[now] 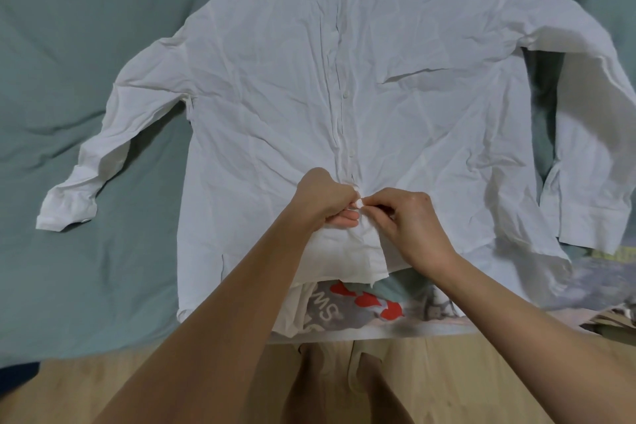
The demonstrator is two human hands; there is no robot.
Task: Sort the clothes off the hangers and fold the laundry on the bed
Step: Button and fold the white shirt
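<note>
Now the white shirt (309, 86) lies spread front-up across the green bed (69, 45), collar at twelve o'clock, while the left hand (325, 198) and right hand (409, 220) meet at six o'clock, both pinching the placket near the hem around a button (359, 204)

We are losing white shirt (275, 96) collar at top edge, its right sleeve (592, 155) running off right edge. Left hand (323, 198) fingertips are hiding in placket; printed fabric (361, 306) underneath, perhaps another garment, is showing only partly.
</note>
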